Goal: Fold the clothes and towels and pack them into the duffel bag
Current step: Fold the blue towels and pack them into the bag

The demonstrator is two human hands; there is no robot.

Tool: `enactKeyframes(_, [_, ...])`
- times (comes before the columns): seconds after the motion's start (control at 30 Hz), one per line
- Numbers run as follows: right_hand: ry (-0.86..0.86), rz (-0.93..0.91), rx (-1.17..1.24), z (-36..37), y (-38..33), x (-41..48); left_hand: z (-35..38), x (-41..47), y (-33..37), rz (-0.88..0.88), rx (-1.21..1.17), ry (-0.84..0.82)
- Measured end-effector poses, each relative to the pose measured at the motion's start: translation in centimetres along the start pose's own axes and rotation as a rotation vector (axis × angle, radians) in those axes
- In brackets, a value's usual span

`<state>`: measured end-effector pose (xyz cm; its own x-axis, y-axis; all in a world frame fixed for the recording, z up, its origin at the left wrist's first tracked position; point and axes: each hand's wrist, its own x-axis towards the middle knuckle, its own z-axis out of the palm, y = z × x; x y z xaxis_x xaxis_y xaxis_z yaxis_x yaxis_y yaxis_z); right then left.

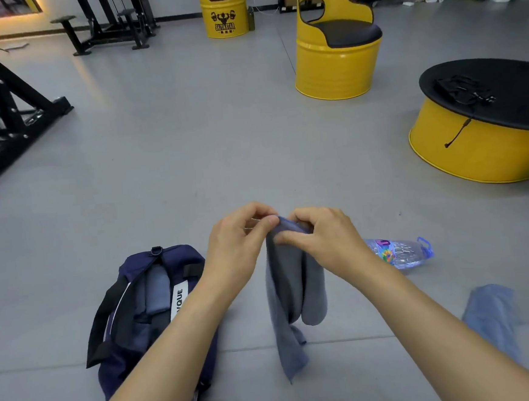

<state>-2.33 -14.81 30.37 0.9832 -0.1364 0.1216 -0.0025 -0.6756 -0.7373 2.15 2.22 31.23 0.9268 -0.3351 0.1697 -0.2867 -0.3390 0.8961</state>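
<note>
Left hand (240, 234): we see it at the centre of the frame, fingers and thumb curled, pinching the top edge of the grey towel (292, 293).
Right hand (319, 234): it sits just beside the left one, to its right, and pinches the same top edge between thumb and fingers.
Grey towel: it hangs down from both hands in the lower centre, doubled over into long folds. We cannot tell whether its lowest tip touches the floor (189, 143).
Duffel bag (132, 305): navy with a black strap and a white label, it lies on the floor in the lower left, its top open and its right side partly behind the left forearm.
Folded cloths (156, 291): we see blue-grey pieces lying inside the open bag.
Light blue cloth (494, 318): it lies rumpled on the floor in the lower right, apart from the bag.
Water bottle (400, 251): it lies on its side on the floor just right of the right wrist, which hides one end.
Yellow barrel chair (337, 58): upper centre-right, with a black seat.
Yellow drum table (474, 152): right edge, with a black top.
Black gym frame (2, 104): left edge.
</note>
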Motion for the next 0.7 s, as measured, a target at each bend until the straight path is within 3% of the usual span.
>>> enactKeyframes(0.13, [-0.16, 0.051, -0.1, -1.1, 1.3, -0.7, -1.1, 0.6, -1.0, -0.002, 0.045, 0.137])
enactKeyframes(0.27, [-0.164, 0.129, -0.103, -2.9, 2.9, -1.2, -3.0, 1.3, -2.0, -0.03, 0.126, 0.263])
enactKeyframes(0.57, [-0.214, 0.323, -0.305, -6.3, 7.6, -1.3, -5.4, 2.2, -4.8, -0.182, -0.057, 0.387])
enactKeyframes(0.7, [-0.052, 0.38, 0.168, -6.4, 9.0, 0.5, -5.6, 3.2, -7.0, -0.187, -0.046, 0.342])
